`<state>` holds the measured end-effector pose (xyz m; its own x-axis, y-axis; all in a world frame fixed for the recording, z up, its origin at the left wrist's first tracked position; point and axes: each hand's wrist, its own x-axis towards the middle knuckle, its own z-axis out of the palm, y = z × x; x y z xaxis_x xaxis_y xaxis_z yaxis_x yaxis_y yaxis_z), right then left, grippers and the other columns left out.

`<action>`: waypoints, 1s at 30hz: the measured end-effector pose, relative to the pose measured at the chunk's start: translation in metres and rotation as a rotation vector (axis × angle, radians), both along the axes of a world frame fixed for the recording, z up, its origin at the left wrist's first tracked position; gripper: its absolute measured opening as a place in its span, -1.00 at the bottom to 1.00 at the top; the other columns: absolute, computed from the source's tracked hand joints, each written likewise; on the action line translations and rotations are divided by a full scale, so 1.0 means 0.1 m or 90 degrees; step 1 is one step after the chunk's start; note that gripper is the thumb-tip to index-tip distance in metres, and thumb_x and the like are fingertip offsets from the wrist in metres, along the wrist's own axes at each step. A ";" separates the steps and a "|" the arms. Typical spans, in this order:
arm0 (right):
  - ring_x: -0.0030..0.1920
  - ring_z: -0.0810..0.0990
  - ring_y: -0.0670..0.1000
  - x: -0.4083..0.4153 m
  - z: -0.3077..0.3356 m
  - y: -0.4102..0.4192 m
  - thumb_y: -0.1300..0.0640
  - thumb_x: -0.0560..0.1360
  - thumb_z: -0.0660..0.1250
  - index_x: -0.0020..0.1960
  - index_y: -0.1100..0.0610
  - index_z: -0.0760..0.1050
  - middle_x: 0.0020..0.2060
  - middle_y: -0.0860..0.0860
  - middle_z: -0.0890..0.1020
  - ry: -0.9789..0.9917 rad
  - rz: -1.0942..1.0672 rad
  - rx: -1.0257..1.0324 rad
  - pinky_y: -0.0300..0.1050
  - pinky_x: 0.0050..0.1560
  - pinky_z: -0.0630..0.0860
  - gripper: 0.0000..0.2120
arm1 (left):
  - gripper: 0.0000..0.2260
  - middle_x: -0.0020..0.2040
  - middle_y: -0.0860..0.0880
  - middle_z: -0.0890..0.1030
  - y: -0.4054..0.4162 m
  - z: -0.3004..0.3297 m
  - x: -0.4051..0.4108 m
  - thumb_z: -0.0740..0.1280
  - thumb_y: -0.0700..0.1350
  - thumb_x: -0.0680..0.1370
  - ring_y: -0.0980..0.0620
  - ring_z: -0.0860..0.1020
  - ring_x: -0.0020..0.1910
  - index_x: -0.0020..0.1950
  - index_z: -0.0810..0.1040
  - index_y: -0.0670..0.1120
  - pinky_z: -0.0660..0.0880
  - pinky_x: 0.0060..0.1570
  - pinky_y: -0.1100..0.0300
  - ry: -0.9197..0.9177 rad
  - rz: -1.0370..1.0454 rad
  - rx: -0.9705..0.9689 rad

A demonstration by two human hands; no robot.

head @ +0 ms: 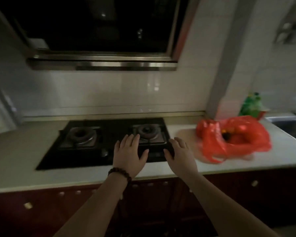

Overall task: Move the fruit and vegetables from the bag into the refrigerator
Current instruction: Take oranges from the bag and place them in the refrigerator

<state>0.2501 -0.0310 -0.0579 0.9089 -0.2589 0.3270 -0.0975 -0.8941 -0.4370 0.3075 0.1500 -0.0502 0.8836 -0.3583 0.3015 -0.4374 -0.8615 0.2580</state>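
Red plastic bag (232, 139) lies slumped on the white desk (15, 168), right of the black gas hob (109, 141), its mouth open on blurred produce. Both hands hover over the hob's front edge, holding nothing: left hand (129, 155) and right hand (180, 155), each grip spread, fingers straight.
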 end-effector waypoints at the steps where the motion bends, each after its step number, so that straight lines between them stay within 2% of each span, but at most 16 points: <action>1: 0.33 0.32 0.10 -0.07 -0.01 -0.16 -0.06 0.56 0.19 0.38 0.10 0.33 0.36 0.04 0.38 0.004 -0.024 0.001 -0.04 0.28 0.34 -0.55 | -0.42 0.53 -0.03 0.14 -0.17 -0.01 0.00 0.02 0.22 0.58 -0.02 0.03 0.52 0.53 0.05 -0.01 -0.03 0.48 -0.05 0.005 -0.027 -0.001; 6: 0.37 0.30 0.15 -0.37 -0.11 -0.90 -0.05 0.55 0.22 0.39 0.12 0.35 0.38 0.09 0.37 0.025 -0.139 0.004 0.04 0.32 0.31 -0.53 | -0.40 0.52 -0.02 0.16 -1.08 -0.10 0.05 0.05 0.24 0.56 -0.02 0.04 0.51 0.53 0.08 -0.01 -0.02 0.48 -0.04 0.013 -0.142 -0.017; 13: 0.39 0.30 0.10 -0.43 -0.23 -1.88 -0.07 0.54 0.21 0.41 0.07 0.33 0.39 0.05 0.35 0.043 -0.257 0.005 0.02 0.33 0.33 -0.52 | -0.39 0.51 -0.05 0.21 -2.29 -0.25 0.28 0.05 0.25 0.54 -0.02 0.10 0.50 0.51 0.15 -0.04 0.01 0.47 -0.05 0.013 -0.254 -0.030; 21: 0.39 0.31 0.11 0.09 -0.32 -3.06 -0.07 0.54 0.22 0.39 0.07 0.35 0.38 0.06 0.38 0.075 -0.321 -0.017 0.04 0.36 0.33 -0.54 | -0.39 0.50 -0.06 0.23 -3.55 -0.38 0.92 0.11 0.23 0.53 -0.05 0.14 0.48 0.51 0.14 -0.01 0.07 0.45 -0.04 0.026 -0.313 -0.026; 27: 0.38 0.31 0.11 0.47 -0.38 -3.83 -0.02 0.54 0.24 0.37 0.06 0.36 0.39 0.05 0.37 0.079 -0.358 0.005 0.04 0.31 0.38 -0.57 | -0.42 0.50 -0.02 0.22 -4.40 -0.42 1.38 0.13 0.20 0.54 -0.02 0.12 0.49 0.50 0.15 0.01 0.04 0.46 -0.03 0.045 -0.352 -0.021; 30: 0.37 0.34 0.10 0.53 -0.49 -4.13 0.01 0.53 0.25 0.34 0.06 0.41 0.36 0.05 0.40 0.090 -0.361 0.016 0.04 0.30 0.40 -0.61 | -0.46 0.47 -0.03 0.27 -4.75 -0.51 1.47 0.13 0.17 0.55 -0.02 0.16 0.47 0.48 0.21 -0.01 0.06 0.47 -0.02 0.047 -0.388 -0.032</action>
<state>0.3029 -0.4444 -0.1068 0.6607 -0.7235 0.2003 -0.6159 -0.6750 -0.4063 0.4544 -0.3249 -0.1012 0.5427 -0.7930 0.2769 -0.8273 -0.4476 0.3395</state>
